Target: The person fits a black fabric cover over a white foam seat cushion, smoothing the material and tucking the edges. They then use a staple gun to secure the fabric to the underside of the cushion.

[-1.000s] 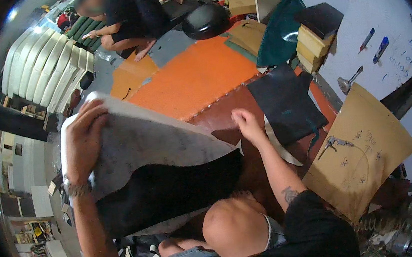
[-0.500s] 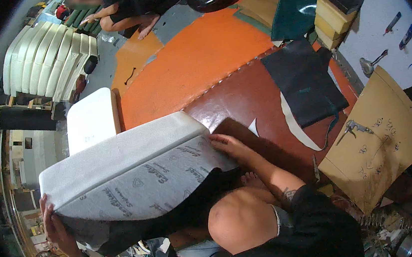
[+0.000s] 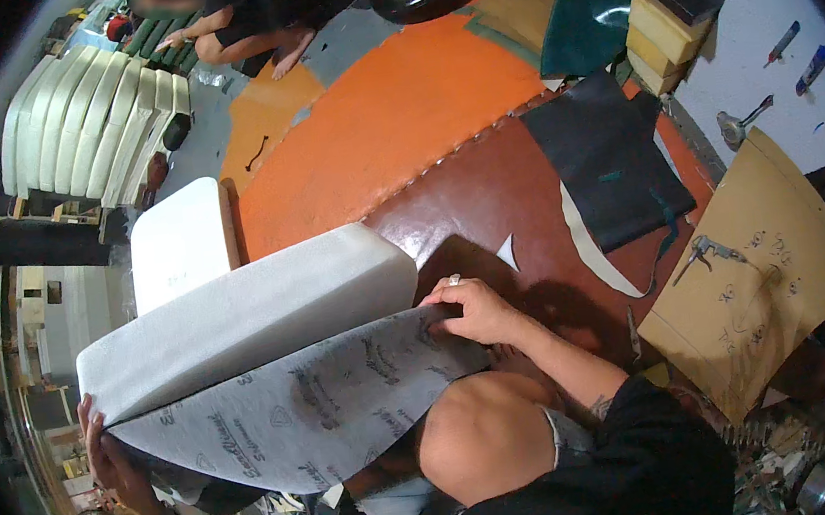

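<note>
A long white foam cushion block (image 3: 247, 310) stands tilted across my lap. Against its near face lies a sheet of cover material (image 3: 317, 403) with a grey printed backing and a dark other side. My right hand (image 3: 478, 311), with a ring on a finger, pinches the sheet's upper right edge, held away from the foam. At the far left end, my left hand (image 3: 118, 469) grips the corner where foam and sheet meet; its thumb is hidden. A gap between sheet and foam opens toward the right.
Orange leather (image 3: 389, 129) and brown leather (image 3: 486, 189) cover the floor ahead. A black sheet piece (image 3: 609, 161) lies right, near a tan pattern board (image 3: 756, 272) with an air blow gun (image 3: 704, 257). White foam panels (image 3: 82, 121) stand far left; another person (image 3: 258, 32) crouches behind.
My right hand has drawn the sheet's top edge away from the foam, toward me, and bared the foam's near face. My left hand stays at the left corner.
</note>
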A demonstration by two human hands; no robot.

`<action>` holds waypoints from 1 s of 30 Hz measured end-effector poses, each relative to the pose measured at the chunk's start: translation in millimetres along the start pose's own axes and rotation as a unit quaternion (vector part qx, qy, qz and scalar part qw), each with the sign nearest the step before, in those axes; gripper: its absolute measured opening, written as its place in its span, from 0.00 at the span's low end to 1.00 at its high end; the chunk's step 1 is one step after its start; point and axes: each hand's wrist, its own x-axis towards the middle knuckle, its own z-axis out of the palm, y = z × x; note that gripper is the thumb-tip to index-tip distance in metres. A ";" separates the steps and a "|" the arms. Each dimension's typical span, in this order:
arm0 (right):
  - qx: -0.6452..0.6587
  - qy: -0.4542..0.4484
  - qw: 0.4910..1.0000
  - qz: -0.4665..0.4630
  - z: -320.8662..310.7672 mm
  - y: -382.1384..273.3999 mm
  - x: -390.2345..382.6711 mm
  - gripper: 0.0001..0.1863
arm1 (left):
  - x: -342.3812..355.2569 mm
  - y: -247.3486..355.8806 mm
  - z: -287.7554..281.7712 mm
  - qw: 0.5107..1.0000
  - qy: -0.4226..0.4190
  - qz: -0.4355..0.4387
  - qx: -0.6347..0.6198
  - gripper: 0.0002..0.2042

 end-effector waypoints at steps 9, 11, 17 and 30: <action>-0.100 0.185 0.977 -0.038 50.5 19.3 64.2 0.20 | -20.4 -8.1 -20.4 1.000 0.015 -0.023 0.007 0.16; 0.041 0.104 0.994 0.009 50.0 21.7 62.1 0.21 | -32.6 -17.5 -29.3 0.999 0.032 -0.040 -0.003 0.15; 0.250 0.085 0.963 0.060 69.9 28.4 60.7 0.18 | -60.0 -58.9 -48.3 0.995 0.075 -0.061 -0.030 0.16; -0.192 0.190 0.952 -0.146 91.7 -18.8 96.4 0.09 | -92.4 -82.7 -64.2 0.992 0.101 -0.072 -0.019 0.17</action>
